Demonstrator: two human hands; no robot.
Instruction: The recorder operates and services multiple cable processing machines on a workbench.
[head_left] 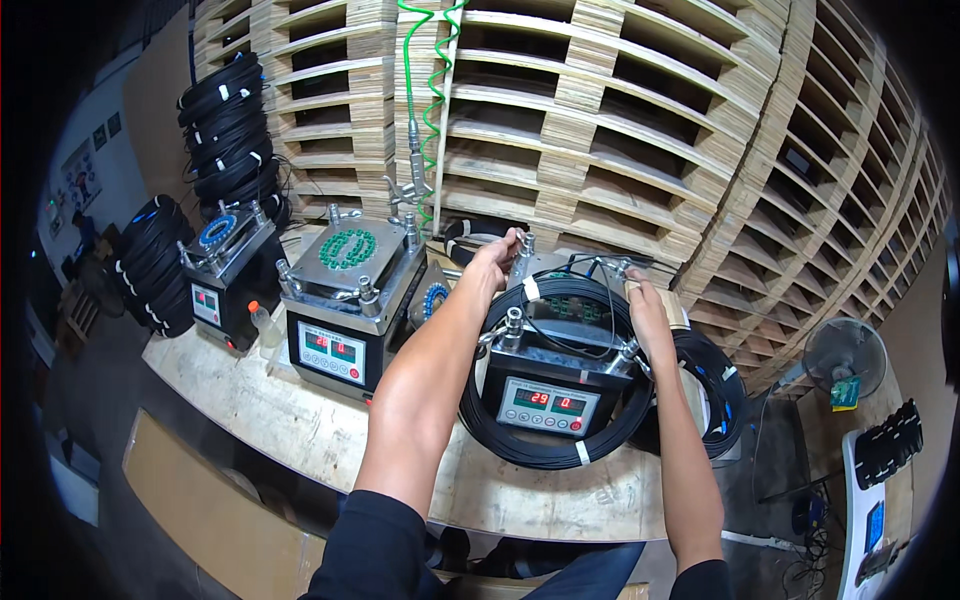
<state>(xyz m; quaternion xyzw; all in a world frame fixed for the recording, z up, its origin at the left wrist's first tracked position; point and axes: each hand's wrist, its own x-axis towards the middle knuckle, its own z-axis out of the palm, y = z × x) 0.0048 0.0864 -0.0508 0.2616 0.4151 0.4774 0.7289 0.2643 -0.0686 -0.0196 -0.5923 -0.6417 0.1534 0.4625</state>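
A coil of black cable [478, 418] with white ties hangs around the front of a polymer-curing style metal-topped machine [545, 365], whose panel has red digits. My left hand [497, 256] reaches to the machine's far left corner, fingers closed at a metal corner post [527, 246]. At the far right corner is my right hand [643, 298], its fingers bent together beside another metal fitting; what lies between them is too small to make out. Thin black cable ends cross above the machine's top plate. Green round parts [565, 308] show partly beneath them.
Left on the wooden bench [300, 425] stand a second machine [345, 290] and a third [228, 275], with a small bottle [264, 326] between. Cable coils [225, 130] are stacked behind. More coils [712, 385] lie right. Wooden pallets [610, 130] rise behind; a green air hose [410, 70] hangs down.
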